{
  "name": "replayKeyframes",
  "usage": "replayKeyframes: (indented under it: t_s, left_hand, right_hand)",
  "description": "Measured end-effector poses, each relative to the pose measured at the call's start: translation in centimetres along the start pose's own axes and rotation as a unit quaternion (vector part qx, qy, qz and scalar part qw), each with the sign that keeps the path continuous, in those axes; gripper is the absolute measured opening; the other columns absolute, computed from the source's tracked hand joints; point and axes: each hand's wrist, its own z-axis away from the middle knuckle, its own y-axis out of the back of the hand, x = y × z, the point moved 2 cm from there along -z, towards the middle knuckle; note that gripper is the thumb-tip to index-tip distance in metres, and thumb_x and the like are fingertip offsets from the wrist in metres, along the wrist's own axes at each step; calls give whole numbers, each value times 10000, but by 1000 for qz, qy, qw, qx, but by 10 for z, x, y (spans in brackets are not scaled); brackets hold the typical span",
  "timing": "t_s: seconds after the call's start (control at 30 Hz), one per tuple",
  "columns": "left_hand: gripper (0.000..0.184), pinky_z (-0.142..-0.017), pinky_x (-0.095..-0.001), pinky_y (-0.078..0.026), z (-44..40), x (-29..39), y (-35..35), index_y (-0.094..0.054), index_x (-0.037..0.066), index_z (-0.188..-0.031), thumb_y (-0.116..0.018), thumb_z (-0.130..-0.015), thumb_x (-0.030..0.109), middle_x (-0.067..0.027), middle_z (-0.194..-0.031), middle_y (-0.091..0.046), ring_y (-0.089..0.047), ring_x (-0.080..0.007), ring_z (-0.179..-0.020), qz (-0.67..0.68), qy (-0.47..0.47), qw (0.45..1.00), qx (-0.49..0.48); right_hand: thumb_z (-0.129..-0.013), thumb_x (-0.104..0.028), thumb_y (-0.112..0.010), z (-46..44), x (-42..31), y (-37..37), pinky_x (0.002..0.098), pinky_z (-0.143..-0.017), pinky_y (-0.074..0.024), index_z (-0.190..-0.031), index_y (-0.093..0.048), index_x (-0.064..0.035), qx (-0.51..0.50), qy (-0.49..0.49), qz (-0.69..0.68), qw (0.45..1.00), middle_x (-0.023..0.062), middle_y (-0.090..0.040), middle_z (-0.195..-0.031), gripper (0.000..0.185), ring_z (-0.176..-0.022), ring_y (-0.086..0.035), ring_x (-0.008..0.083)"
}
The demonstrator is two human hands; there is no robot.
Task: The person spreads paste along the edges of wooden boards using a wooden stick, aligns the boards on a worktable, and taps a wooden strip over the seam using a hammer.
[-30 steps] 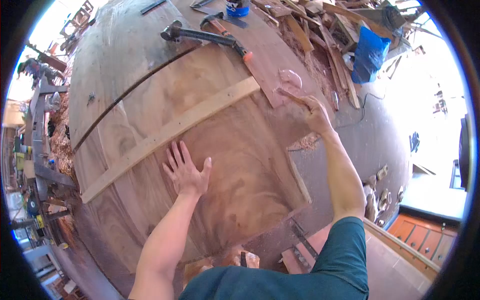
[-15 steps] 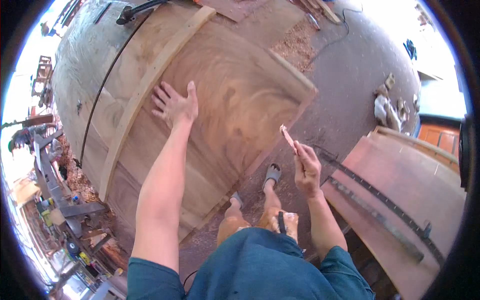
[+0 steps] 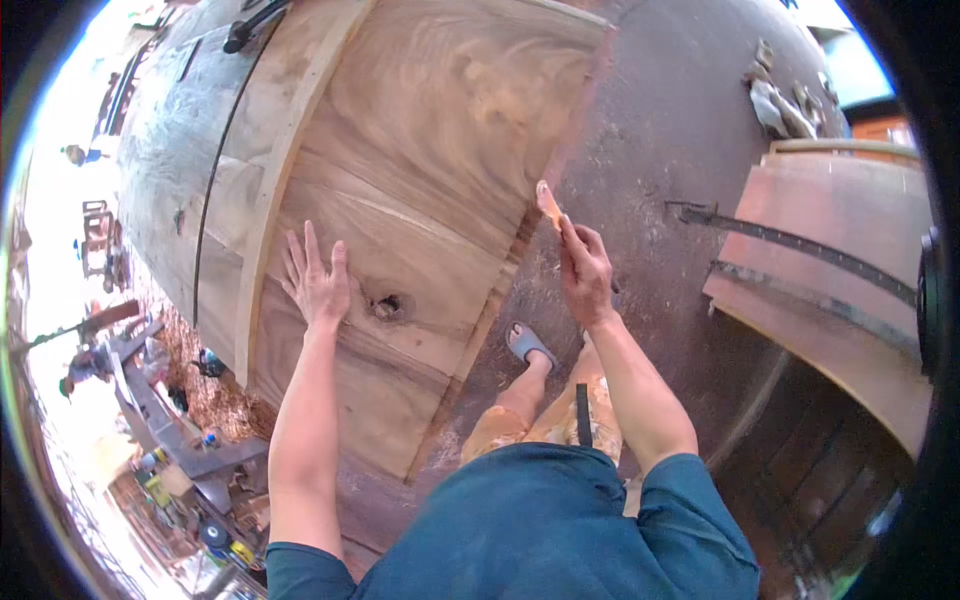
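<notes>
A broad wooden panel point(image 3: 430, 130) with swirling grain lies in front of me. My left hand point(image 3: 318, 285) is spread over its near part, palm down, fingers apart and holding nothing. Whether the palm presses on the wood I cannot tell. Just right of that hand is a dark knot point(image 3: 385, 306) in the panel. A long pale wooden batten point(image 3: 285, 170) lies across the panel, left of my fingers. Beyond the panel's right edge, my right hand point(image 3: 588, 272) is closed around a short flat strip point(image 3: 549, 207) with a pale tip, whose kind I cannot make out.
A black cable point(image 3: 215, 170) crosses the panel on the left. At right, a long dark metal bar point(image 3: 800, 245) lies over a reddish board point(image 3: 840, 205). Wood shavings point(image 3: 220, 385) and tools are heaped at left. Crumpled cloth-like things point(image 3: 775, 105) lie on the floor.
The view has shifted along the panel, bringing the knot into sight. My left hand now lies nearer the panel's close end. The strip stays in my right hand, and my feet have moved.
</notes>
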Motion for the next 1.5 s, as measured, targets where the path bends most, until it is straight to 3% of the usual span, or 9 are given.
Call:
replayKeyframes:
  t_s: [0.17, 0.4, 0.5, 0.63, 0.73, 0.93, 1.23, 1.33, 1.5]
  left_hand:
    - [761, -1205, -660, -73, 1, 7, 3, -235, 328, -1618, -447, -970, 665, -103, -1699, -146, -97, -339, -1565, -2, 23, 1000, 2]
    - [767, -1203, -657, -91, 2, 10, 6, -255, 317, -1614, -455, -963, 669, -120, -1691, -169, -120, -356, -1559, 7, 18, 1000, 19]
    - [771, -1203, -655, -94, 1, 8, 3, -260, 312, -1613, -453, -961, 675, -126, -1687, -182, -128, -363, -1556, -3, 18, 1000, 23]
    - [776, -1202, -656, -98, 1, 7, 4, -264, 312, -1612, -456, -957, 681, -126, -1686, -187, -130, -361, -1556, 0, 11, 1000, 27]
    - [776, -1204, -653, -98, 1, 9, 3, -264, 314, -1612, -456, -956, 680, -124, -1688, -182, -127, -359, -1557, 4, 15, 1000, 27]
    - [774, -1204, -654, -98, -1, 8, 0, -267, 319, -1611, -444, -953, 684, -125, -1690, -174, -117, -364, -1559, 5, 16, 999, 31]
    - [786, -1208, -647, -86, -3, 6, -1, -268, 314, -1612, -437, -946, 694, -138, -1689, -174, -125, -374, -1556, 2, 13, 999, 34]
    - [784, -1209, -645, -85, -1, 6, -1, -270, 312, -1612, -445, -947, 688, -141, -1688, -174, -125, -375, -1556, 6, 12, 999, 34]
    - [780, -1206, -652, -89, -1, 6, -1, -274, 316, -1610, -456, -946, 684, -138, -1688, -175, -126, -374, -1556, 10, 11, 999, 37]
  right_hand:
    - [-901, 12, -656, 8, -12, 14, 406, -840, -549, -1391, -609, -109, -27, 12, 35, 999, 183, -630, -1086, 507, -999, -627, 343]
    - [-867, -31, -662, -17, -56, 76, 422, -779, -534, -1325, -663, -143, -157, 72, 184, 968, 111, -596, -936, 472, -891, -610, 310]
    - [-901, -60, -641, -36, -65, 96, 428, -791, -528, -1297, -683, -134, -254, 24, 182, 950, 125, -600, -910, 405, -850, -612, 317]
    - [-965, -82, -590, -71, -46, 96, 437, -799, -518, -1292, -676, -89, -168, -52, 110, 978, 176, -659, -900, 339, -862, -648, 345]
    - [-967, -71, -584, -68, -37, 80, 445, -803, -513, -1300, -664, -68, -128, 10, 85, 988, 201, -678, -937, 343, -871, -659, 357]
    - [-958, -60, -586, -57, -51, 78, 441, -816, -517, -1290, -665, -56, -203, -17, 67, 977, 202, -680, -964, 342, -895, -662, 368]
    - [-969, -103, -573, -36, -61, 79, 450, -755, -524, -1290, -670, -113, -251, 36, 122, 959, 159, -634, -899, 335, -836, -646, 370]
    - [-962, -35, -593, -25, -61, 76, 430, -700, -488, -1331, -648, -90, -237, 71, 118, 962, 163, -592, -849, 377, -750, -615, 328]
    - [-961, -50, -598, -11, -63, 73, 437, -690, -490, -1331, -652, -109, -242, 66, 116, 961, 153, -586, -846, 378, -737, -611, 330]
